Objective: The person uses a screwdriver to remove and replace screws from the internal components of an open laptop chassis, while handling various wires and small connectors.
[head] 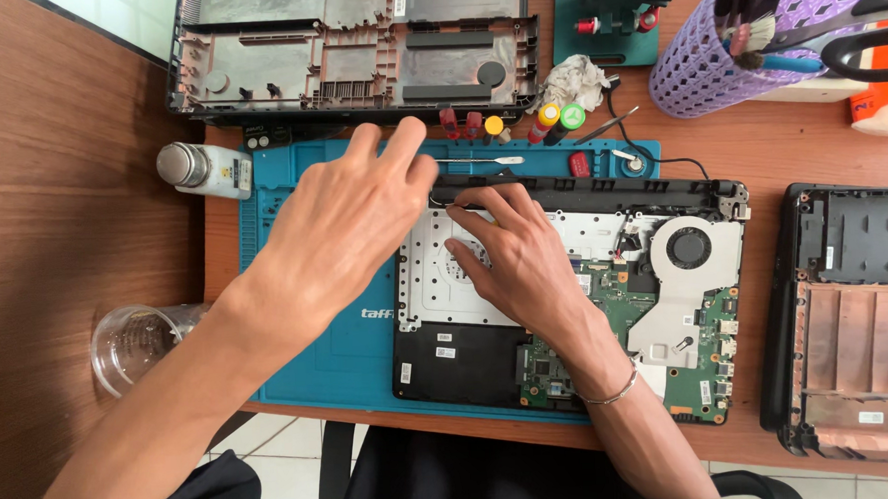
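2 hands were laid on the opened laptop (566, 304) on the blue mat (310, 375): left hand (348, 224) spread flat, right hand (514, 256) pinching a thin cable (440, 202) at the top edge. Gentle, even pulling would be advised.

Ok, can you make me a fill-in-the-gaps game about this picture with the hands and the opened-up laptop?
1. The opened laptop lies on a mat coloured ____.
2. The right hand wears a thin ____ on its wrist.
3. The round fan sits on the side of the laptop nearer the ____ hand.
4. The clear glass cup lies near the ____ hand.

Missing words: blue; bracelet; right; left
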